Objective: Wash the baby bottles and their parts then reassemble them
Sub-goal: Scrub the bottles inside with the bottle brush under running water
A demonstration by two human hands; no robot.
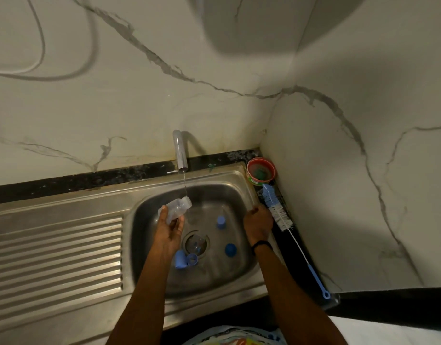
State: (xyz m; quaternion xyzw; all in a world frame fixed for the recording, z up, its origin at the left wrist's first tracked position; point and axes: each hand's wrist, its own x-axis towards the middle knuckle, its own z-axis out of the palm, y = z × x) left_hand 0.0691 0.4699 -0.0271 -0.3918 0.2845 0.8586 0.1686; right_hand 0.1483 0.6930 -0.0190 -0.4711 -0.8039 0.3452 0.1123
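Plastic bottle [176, 209] blurred in left hand [167, 234]; right hand's [258, 224] fingers unclear.

White, grey-veined walls [129, 100] meet in a corner at 1 o'clock above a black speckled countertop [85, 180]. A steel drainboard [55, 250] lies at 8 o'clock, a looped cable [43, 43] at 10 o'clock.

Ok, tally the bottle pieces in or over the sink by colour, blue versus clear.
Blue pieces: 4
Clear bottle, held in the left hand: 1
Clear piece on the drain, blurred: 1
Total: 6
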